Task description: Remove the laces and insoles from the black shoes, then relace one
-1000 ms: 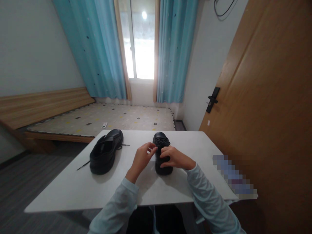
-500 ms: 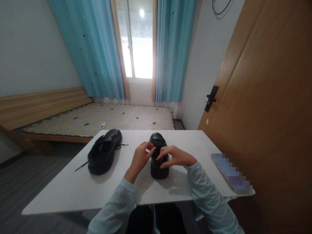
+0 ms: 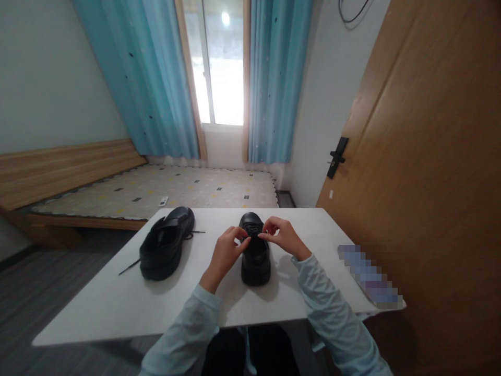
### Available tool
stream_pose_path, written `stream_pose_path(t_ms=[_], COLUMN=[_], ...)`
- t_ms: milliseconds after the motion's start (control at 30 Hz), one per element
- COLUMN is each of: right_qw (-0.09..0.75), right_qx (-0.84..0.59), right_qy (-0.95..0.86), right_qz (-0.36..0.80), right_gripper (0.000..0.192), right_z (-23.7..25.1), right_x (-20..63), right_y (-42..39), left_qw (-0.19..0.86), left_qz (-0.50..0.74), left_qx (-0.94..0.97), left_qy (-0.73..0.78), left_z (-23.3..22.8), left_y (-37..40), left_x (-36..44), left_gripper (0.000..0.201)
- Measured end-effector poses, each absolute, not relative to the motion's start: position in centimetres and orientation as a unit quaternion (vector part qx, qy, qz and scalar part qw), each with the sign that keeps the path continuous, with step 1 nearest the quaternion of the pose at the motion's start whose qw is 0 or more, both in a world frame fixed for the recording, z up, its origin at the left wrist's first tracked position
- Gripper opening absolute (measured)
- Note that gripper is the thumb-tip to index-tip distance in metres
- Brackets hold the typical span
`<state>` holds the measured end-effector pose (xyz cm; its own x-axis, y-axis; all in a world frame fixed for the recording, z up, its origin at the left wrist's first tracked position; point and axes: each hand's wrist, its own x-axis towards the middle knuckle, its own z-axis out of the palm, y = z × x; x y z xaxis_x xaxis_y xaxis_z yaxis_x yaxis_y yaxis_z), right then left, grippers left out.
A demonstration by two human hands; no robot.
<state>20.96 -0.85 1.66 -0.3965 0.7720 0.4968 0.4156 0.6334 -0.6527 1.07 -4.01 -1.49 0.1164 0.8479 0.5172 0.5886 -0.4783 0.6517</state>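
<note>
1. The person's left hand [image 3: 225, 253] leans in from the near left of a black shoe [image 3: 256, 270], fingers bent, thumb stretched forward to the edge of the laces [image 3: 253, 228].
2. Over on the other side, the right hand [image 3: 287, 237] comes in at a slant, knuckles up and wrist angled back, with thumb and forefinger at the lacing's right edge.
3. Each grip is a light pinch, thumb and fingertips drawn close together; from here I can't tell whether a lace is caught in either one.
4. Both forearms, in pale blue sleeves [image 3: 331, 308], slope inward over the counter [image 3: 289, 303], so the fingertips nearly face each other across the shoe.
5. That shoe sits sole down mid-counter, toe towards the window [image 3: 225, 89], heel towards the person.
6. Well to its left stands another shoe [image 3: 162, 261], its laces trailing loose.
</note>
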Motion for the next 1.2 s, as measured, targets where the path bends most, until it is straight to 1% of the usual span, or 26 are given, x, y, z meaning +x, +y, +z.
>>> stream_pose_path(t_ms=[133, 267, 467, 833, 1067, 1200], right_qw=[0.368, 0.336, 0.343, 0.411, 0.515, 0.568], right_qx=[-0.37, -0.373, -0.355, -0.366, -0.377, -0.359], right_qy=[-0.84, -0.858, -0.864, -0.819, -0.725, -0.671], right_qz=[0.15, 0.107, 0.1, 0.16, 0.258, 0.314], right_gripper=[0.018, 0.012, 0.012, 0.016, 0.025, 0.028], right_z=[1.2, 1.1, 1.1, 1.5, 2.4, 2.8], right_x=[20.5, 20.3, 20.4, 20.5, 21.7, 22.3], right_y=[-0.7, -0.8, -1.0, -0.9, -0.7, -0.6], left_qw=[0.146, 0.146, 0.152, 0.137, 0.141, 0.144], left_qz=[0.447, 0.449, 0.446, 0.438, 0.439, 0.439], left_qx=[0.735, 0.735, 0.732, 0.738, 0.735, 0.733], left_qy=[0.488, 0.487, 0.492, 0.495, 0.498, 0.499], left_z=[-1.6, -1.6, -1.5, -2.2, -2.0, -1.9], left_y=[-3.9, -4.0, -4.0, -3.9, -3.9, -3.9], left_x=[1.1, 1.1, 1.2, 1.3, 1.4, 1.4], left_gripper=[0.012, 0.013, 0.011, 0.009, 0.01, 0.009])
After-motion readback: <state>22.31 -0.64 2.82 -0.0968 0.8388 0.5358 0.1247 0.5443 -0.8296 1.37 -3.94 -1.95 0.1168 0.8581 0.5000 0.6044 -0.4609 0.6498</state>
